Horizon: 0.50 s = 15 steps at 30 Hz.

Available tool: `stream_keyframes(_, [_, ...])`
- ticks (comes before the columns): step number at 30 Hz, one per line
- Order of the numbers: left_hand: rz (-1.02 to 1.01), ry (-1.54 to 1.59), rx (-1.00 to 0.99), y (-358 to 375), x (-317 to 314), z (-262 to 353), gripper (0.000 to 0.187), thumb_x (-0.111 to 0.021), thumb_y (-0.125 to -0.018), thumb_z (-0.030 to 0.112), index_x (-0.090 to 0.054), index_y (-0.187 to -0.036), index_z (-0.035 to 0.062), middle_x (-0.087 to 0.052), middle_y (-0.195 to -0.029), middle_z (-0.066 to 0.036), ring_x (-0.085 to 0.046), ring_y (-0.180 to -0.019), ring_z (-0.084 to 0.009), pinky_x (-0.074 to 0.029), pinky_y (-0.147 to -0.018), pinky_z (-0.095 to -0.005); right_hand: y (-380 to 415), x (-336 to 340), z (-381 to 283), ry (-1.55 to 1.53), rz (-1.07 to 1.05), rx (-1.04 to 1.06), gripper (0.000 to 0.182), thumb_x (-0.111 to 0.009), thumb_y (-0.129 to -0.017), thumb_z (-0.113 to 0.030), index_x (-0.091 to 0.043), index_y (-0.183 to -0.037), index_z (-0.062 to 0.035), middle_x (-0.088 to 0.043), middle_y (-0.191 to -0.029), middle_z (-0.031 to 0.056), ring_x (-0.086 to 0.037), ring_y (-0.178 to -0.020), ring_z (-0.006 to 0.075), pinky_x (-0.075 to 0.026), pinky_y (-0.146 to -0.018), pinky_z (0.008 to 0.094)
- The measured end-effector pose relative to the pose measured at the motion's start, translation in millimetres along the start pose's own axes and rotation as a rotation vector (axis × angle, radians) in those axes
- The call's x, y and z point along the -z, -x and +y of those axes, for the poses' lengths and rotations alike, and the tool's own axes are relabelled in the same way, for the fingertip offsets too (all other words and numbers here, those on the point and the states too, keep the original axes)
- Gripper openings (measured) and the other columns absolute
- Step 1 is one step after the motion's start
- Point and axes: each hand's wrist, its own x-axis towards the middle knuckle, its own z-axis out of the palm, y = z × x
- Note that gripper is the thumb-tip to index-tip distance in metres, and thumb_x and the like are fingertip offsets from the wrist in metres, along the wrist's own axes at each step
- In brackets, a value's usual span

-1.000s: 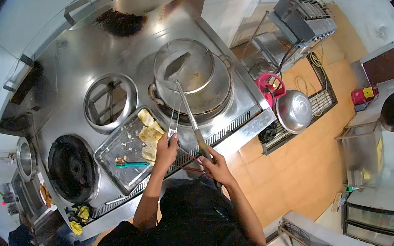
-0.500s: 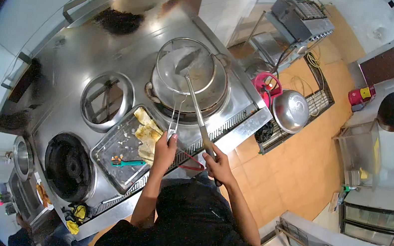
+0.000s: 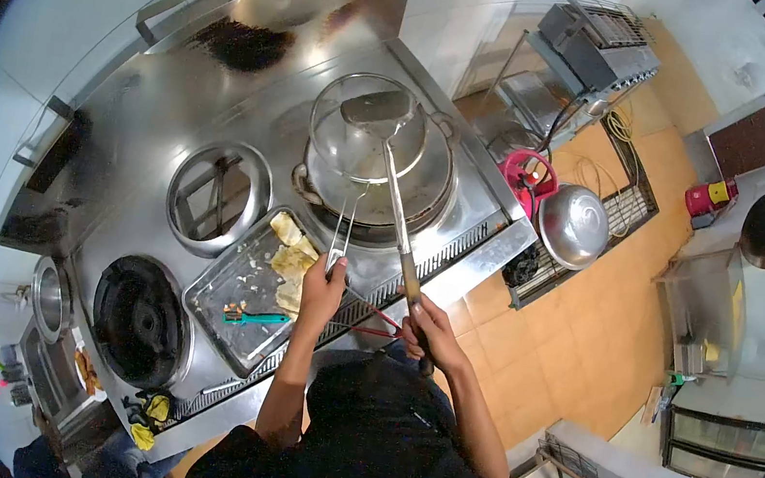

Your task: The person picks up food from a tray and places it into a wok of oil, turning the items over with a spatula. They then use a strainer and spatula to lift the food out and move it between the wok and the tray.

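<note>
Closed around the handle of a round mesh strainer (image 3: 323, 138), my left hand (image 3: 321, 294) holds it level over a wide two-handled wok (image 3: 436, 188) on the stove. My right hand (image 3: 434, 334) grips the dark end of a long-handled wok spatula (image 3: 397, 187). The spatula's broad blade overlaps the far part of the strainer in this view. A thin red strip (image 3: 370, 330) shows between my hands, near the stove's front edge. Left of my left hand lies a metal tray (image 3: 240, 346) with pale yellow food pieces (image 3: 291, 265) and a teal-handled tool (image 3: 257, 318).
A steel wok ring (image 3: 178, 196) and a black round burner (image 3: 136, 322) occupy the stove's left side. Off its right edge are a pink basket (image 3: 520, 165) and an upturned metal bowl (image 3: 573, 227). Another person's legs (image 3: 111, 465) show at lower left.
The spatula's blade has turned from slanting to broadside and shifted slightly away from me. The strainer stays over the wok. The whole view has shifted slightly.
</note>
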Motion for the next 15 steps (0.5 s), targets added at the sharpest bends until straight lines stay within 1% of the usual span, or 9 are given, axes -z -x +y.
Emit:
stream_keyframes(2, [-0.006,0.018,0.027,3.7,-1.3,2.2,0.021,-0.055,-0.095,0.020,-0.058,-0.091,-0.0004,-0.052,-0.064,-0.002,-0.046,-0.056,-0.0100,-0.038,-0.053,-0.0288,-13.1,9.4,9.3,0.383,0.246,0.055,0.036,-0.049,-0.100,-0.027,-0.051,-0.128,-0.0036,-0.048,-0.065,-0.0023,-0.043,-0.054,0.0056,-0.035,-0.046,0.0231])
stream_keyframes(3, [-0.025,0.017,0.041,5.5,-1.7,4.1,0.020,-0.055,-0.095,0.019,-0.058,-0.091,-0.0004,-0.052,-0.064,-0.002,-0.046,-0.057,-0.0102,-0.039,-0.053,-0.0287,-16.5,10.2,10.3,0.517,0.290,0.096,0.035,-0.049,-0.100,-0.028,-0.052,-0.123,-0.0021,-0.047,-0.064,-0.0016,-0.042,-0.055,0.0058,-0.035,-0.048,0.0238])
stream_keyframes(4, [-0.042,0.020,0.055,5.8,-2.1,6.1,0.020,-0.055,-0.095,0.019,-0.058,-0.091,-0.0004,-0.052,-0.064,-0.002,-0.046,-0.057,-0.0103,-0.039,-0.054,-0.0285,-18.3,11.1,10.8,0.523,0.285,0.096,0.035,-0.049,-0.100,-0.028,-0.052,-0.123,-0.0021,-0.047,-0.064,-0.0016,-0.042,-0.055,0.0058,-0.035,-0.048,0.0238])
stream_keyframes(5, [-0.099,0.087,0.191,6.6,0.2,7.9,0.021,-0.055,-0.094,0.020,-0.058,-0.092,-0.0005,-0.053,-0.065,-0.002,-0.046,-0.059,-0.0100,-0.039,-0.055,-0.0285,-19.3,11.3,12.6,0.536,0.332,0.089,0.035,-0.049,-0.100,-0.029,-0.053,-0.121,-0.0018,-0.047,-0.064,-0.0018,-0.042,-0.056,0.0060,-0.035,-0.048,0.0239])
stream_keyframes(6, [-0.091,0.089,0.196,7.1,0.1,4.3,0.021,-0.055,-0.094,0.020,-0.058,-0.092,-0.0005,-0.053,-0.065,-0.002,-0.046,-0.059,-0.0100,-0.039,-0.055,-0.0285,-19.4,6.9,11.8,0.547,0.378,0.077,0.035,-0.049,-0.100,-0.030,-0.054,-0.120,-0.0014,-0.047,-0.065,-0.0020,-0.043,-0.056,0.0062,-0.036,-0.049,0.0240])
stream_keyframes(8, [-0.042,0.044,0.052,9.8,-3.9,-5.2,0.022,-0.056,-0.094,0.021,-0.058,-0.090,0.0000,-0.052,-0.063,-0.001,-0.046,-0.057,-0.0095,-0.038,-0.053,-0.0282,-17.0,1.5,5.4,0.537,0.364,0.081,0.035,-0.049,-0.100,-0.030,-0.054,-0.118,-0.0013,-0.047,-0.064,-0.0020,-0.043,-0.056,0.0064,-0.036,-0.050,0.0242])
stream_keyframes(10, [-0.003,0.017,0.004,13.0,-4.6,0.6,0.023,-0.056,-0.094,0.022,-0.058,-0.089,-0.0001,-0.051,-0.061,-0.001,-0.046,-0.055,-0.0100,-0.038,-0.053,-0.0286,-17.6,1.4,1.7,0.531,0.355,0.093,0.034,-0.049,-0.100,-0.031,-0.055,-0.116,-0.0011,-0.048,-0.064,-0.0019,-0.044,-0.056,0.0067,-0.037,-0.050,0.0244])
stream_keyframes(13, [-0.057,0.084,0.125,14.3,-4.2,6.9,0.023,-0.056,-0.094,0.022,-0.058,-0.089,-0.0008,-0.052,-0.061,-0.002,-0.047,-0.055,-0.0117,-0.039,-0.053,-0.0298,-21.0,7.4,4.4,0.684,0.400,0.063,0.035,-0.049,-0.099,-0.031,-0.055,-0.115,-0.0010,-0.048,-0.063,-0.0017,-0.044,-0.055,0.0069,-0.037,-0.049,0.0249])
stream_keyframes(15, [-0.117,0.225,0.353,13.9,-3.9,15.1,0.025,-0.056,-0.094,0.024,-0.058,-0.091,-0.0017,-0.054,-0.062,-0.004,-0.048,-0.056,-0.0146,-0.040,-0.055,-0.0317,-20.8,7.3,4.7,0.726,0.406,0.049,0.035,-0.049,-0.099,-0.031,-0.055,-0.114,0.0000,-0.048,-0.062,-0.0010,-0.044,-0.054,0.0074,-0.037,-0.049,0.0257])
